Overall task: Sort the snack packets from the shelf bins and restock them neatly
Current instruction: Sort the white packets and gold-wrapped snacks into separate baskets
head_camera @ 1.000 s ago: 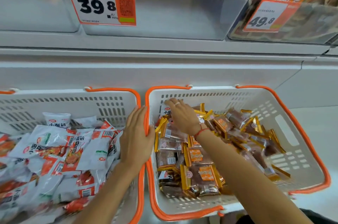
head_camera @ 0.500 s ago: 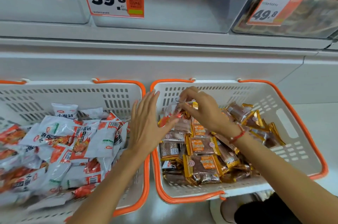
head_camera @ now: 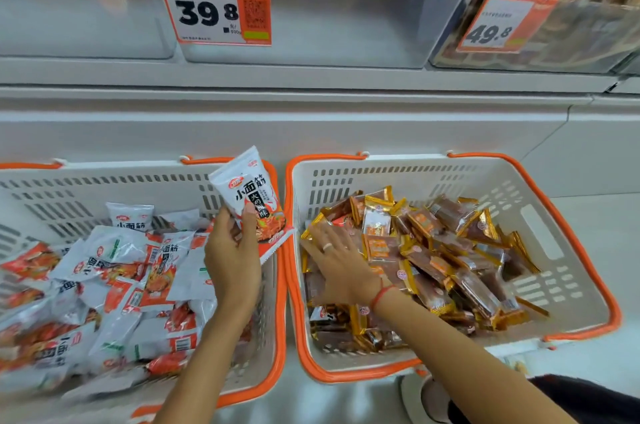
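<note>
- Head view: the white-and-orange snack packet [head_camera: 250,196] stands upright in our left hand [head_camera: 232,259], thumb on its face and fingers behind, over the right edge of the left basket [head_camera: 86,181]. We judge it a stray being returned to its matching white packets [head_camera: 114,271].
- Our right hand [head_camera: 341,266], fingers straight and spread, presses flat on the gold-and-brown packets [head_camera: 433,250] in the right basket [head_camera: 571,240], holding nothing; probably steadying or searching the pile.
- Both hands are near each other, one on each side of the two adjoining orange rims.
- Above, clear shelf bins carry price tags 39.8 [head_camera: 214,9] and 49.8 [head_camera: 498,25].
</note>
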{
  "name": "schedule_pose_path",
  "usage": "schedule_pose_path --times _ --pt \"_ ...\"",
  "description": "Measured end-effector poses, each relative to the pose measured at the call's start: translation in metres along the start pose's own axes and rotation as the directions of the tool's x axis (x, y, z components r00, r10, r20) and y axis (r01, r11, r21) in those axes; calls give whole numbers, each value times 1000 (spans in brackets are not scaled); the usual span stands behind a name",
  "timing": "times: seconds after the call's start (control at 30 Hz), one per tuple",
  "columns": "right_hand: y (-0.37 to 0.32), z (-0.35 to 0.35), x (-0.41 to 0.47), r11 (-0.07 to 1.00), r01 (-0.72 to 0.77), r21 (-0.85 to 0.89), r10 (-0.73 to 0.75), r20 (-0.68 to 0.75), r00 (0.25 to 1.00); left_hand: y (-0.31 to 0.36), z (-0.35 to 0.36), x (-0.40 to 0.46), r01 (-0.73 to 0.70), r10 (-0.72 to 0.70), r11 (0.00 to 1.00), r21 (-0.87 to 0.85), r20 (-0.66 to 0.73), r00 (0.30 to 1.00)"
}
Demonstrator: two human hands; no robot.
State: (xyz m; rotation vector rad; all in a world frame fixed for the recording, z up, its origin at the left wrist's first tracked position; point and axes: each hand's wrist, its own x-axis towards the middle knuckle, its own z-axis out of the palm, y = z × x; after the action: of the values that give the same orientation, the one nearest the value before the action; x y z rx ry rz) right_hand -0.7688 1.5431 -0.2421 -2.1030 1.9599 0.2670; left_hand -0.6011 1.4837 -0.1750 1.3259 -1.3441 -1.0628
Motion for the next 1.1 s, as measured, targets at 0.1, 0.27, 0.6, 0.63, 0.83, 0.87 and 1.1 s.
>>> schedule_pose_path --times 0.1,0.27,0.6,0.63,0.83,0.87,1.1 --pt "5 33 14 991 -62 -122 67 33 997 -8 -2 4 21 -20 1000 -22 7 1000" --pt "50 1 5 978 -161 -134 150 -86 985 2 -1 11 -1 3 1000 -27 80 997" --pt "124 -41 -48 892 -419 -168 440 114 891 9 -8 22 61 -55 995 -83 70 996" --pt "116 -43 -42 910 -388 -148 405 111 907 9 -8 21 65 -58 993 -95 76 995" --pt "56 -35 18 979 -59 195 67 -36 997 8 -17 30 237 -208 946 -223 145 967" --pt "49 -26 30 981 -33 191 38 -18 999 7 -20 33 278 -240 931 -235 180 954" --pt "33 9 61 965 -33 -261 65 116 991 4 -31 49 361 -314 912 -193 235 920"
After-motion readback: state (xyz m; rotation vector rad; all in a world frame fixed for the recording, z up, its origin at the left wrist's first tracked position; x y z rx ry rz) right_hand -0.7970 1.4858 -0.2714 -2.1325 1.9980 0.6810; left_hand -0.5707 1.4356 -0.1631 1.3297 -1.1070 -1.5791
